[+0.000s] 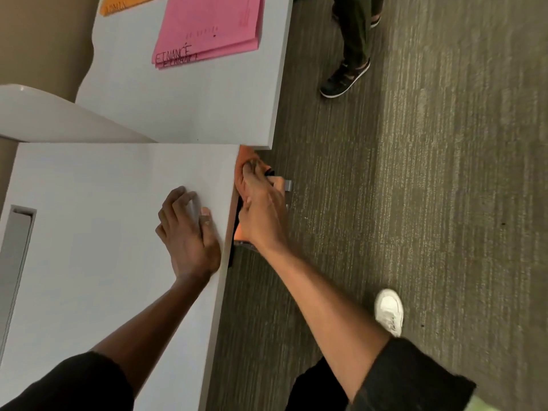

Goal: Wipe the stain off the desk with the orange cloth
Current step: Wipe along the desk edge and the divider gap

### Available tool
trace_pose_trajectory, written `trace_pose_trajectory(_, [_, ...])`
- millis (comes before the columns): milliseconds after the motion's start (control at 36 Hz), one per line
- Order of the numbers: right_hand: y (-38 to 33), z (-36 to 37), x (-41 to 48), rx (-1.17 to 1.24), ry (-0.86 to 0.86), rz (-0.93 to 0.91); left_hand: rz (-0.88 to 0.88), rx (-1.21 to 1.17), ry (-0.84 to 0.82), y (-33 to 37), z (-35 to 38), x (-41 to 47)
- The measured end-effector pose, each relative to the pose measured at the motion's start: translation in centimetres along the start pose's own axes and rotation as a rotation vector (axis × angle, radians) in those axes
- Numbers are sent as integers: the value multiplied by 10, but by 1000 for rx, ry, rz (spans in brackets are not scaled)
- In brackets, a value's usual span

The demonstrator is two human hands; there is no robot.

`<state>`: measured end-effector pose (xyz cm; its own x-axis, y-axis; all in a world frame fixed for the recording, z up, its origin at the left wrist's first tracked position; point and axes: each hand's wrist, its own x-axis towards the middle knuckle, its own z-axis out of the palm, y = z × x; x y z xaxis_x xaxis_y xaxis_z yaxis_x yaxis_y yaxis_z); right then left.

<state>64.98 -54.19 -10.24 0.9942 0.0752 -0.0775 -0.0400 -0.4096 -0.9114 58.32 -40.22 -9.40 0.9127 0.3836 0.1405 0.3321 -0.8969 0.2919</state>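
Observation:
The white desk (103, 179) fills the left half of the head view. My left hand (186, 232) lies flat on its top near the right edge, fingers spread, holding nothing. Just past that edge my right hand (261, 209) is closed on the orange cloth (247, 157), which peeks out above my fingers and again below my palm at the desk's side. A dark object under the desk edge is partly hidden by that hand. No stain shows on the visible desk top.
A second white desk (192, 108) adjoins at the back, carrying pink folders (207, 28) and an orange folder (127, 4). Another person's legs and dark shoe (345, 78) stand on the grey carpet (430, 173). My white shoe (390, 311) is at lower right. A cable slot (16, 253) is at left.

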Motion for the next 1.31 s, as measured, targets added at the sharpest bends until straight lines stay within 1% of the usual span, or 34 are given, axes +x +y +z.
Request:
trace_pose_trajectory(111, [3, 2, -64, -35, -85, -13, 12, 6, 0, -2, 1, 0])
trace_pose_trajectory(167, [5, 3, -78, -20, -108, -11, 9, 12, 4, -3, 1, 0])
trace_pose_trajectory(250, [3, 4, -55, 10, -71, 9, 8, 12, 2, -2, 1, 1])
trace_pose_trajectory(361, [3, -1, 10, 22, -23, 5, -2, 9, -12, 0, 0, 0])
trace_pose_trajectory(472, [1, -6, 38, -56, -28, -4, -17, 11, -22, 2, -2, 0])
trace_pose_trajectory(556, [-6, -7, 8, -68, -46, -13, -17, 19, -28, 4, -2, 0])
trace_pose_trajectory(667, [-8, -7, -61, -84, -136, 16, -12, 29, -41, 4, -2, 0])
trace_pose_trajectory(750, [-10, -6, -84, -73, -196, 46, -20, 30, -45, 4, -2, 0])
trace_pose_trajectory(806, [-11, -5, -74, -62, -197, 60, -25, 35, -48, 4, -2, 0])
trace_pose_trajectory(972, [-3, -2, 15, -67, -58, 70, -34, 25, -59, 5, -2, 0])
trace_pose_trajectory(1083, [-3, -2, 41, -25, -68, 122, -50, 31, -82, 5, -3, 1])
trace_pose_trajectory(1139, [-9, -3, 27, 27, -73, 143, -52, 24, -88, 6, -4, 1])
trace_pose_trajectory(1250, [-25, -7, -36, 17, -62, 112, -71, 36, -109, 5, -4, 1])
trace_pose_trajectory(1306, [-29, -11, -58, 41, -86, 144, -85, 42, -118, 6, -5, 2])
